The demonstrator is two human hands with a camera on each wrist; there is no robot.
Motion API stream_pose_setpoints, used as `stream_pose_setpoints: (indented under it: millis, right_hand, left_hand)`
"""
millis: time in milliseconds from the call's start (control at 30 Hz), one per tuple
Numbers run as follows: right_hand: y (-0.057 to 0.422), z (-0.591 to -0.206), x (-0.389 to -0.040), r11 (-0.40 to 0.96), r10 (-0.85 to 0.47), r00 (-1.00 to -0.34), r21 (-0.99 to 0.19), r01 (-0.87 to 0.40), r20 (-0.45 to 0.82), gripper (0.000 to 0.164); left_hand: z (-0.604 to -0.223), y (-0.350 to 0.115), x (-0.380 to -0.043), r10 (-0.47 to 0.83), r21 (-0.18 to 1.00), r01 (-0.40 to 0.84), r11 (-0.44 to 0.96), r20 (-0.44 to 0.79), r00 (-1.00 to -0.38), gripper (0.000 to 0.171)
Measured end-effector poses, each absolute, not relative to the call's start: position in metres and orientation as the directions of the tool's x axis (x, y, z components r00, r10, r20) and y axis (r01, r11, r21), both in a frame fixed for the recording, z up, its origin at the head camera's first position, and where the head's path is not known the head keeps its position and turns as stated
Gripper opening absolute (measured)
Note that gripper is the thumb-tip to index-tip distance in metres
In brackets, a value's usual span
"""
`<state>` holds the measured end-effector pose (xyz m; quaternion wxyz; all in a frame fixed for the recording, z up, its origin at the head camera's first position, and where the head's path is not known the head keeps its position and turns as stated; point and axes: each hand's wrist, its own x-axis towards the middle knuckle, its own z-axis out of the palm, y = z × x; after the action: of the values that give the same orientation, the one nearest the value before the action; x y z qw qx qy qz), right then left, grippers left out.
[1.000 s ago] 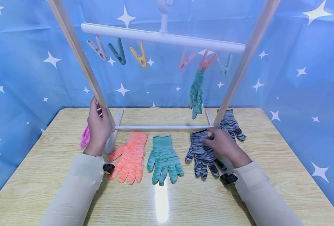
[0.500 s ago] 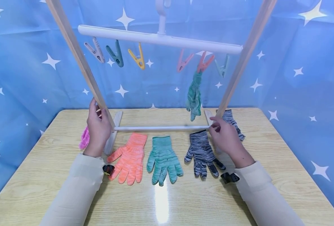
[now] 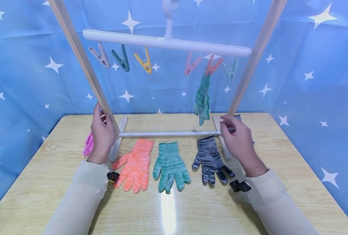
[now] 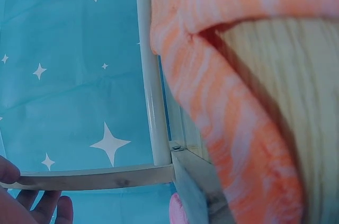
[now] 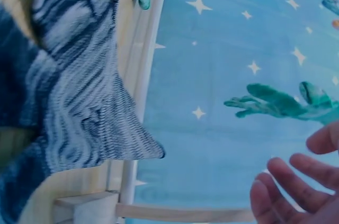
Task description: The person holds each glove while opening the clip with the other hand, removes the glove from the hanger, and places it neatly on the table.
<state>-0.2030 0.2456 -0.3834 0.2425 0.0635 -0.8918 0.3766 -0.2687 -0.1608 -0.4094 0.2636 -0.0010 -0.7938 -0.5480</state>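
Observation:
My left hand [image 3: 103, 133] grips the left wooden post [image 3: 87, 67] of a rack near its foot; in the left wrist view the thumb and fingers lie on opposite sides of it. Beside the lower end of the right wooden post [image 3: 251, 67], my right hand [image 3: 238, 138] has its fingers loosely bent, with nothing held between them in the right wrist view. A green glove [image 3: 202, 99] hangs from a red clothespin [image 3: 212, 67]. On the table lie an orange glove [image 3: 137, 163], a green glove [image 3: 170, 166] and a grey-striped glove [image 3: 209, 160], cuffs toward the rack.
A white hanger bar [image 3: 165, 42] carries several other clothespins, among them a yellow one [image 3: 145, 62]. A white crossbar [image 3: 171, 134] joins the posts low down. Pink fabric [image 3: 88, 145] and another dark striped glove [image 3: 238, 117] are partly hidden behind my hands.
My right hand has moved off the grey-striped glove, rightward and slightly up beside the right post's foot. The left hand keeps its grip. The view has shifted slightly.

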Motion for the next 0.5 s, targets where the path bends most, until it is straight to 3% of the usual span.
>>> stream_pose_setpoints:
  millis: [500]
  right_hand:
    - [0.221, -0.346, -0.210, 0.641, 0.044, -0.852, -0.669, -0.376, 0.522, 0.049]
  left_hand:
    - [-0.410, -0.161, -0.270, -0.284, 0.869, 0.297, 0.396, 0.424, -0.860, 0.052]
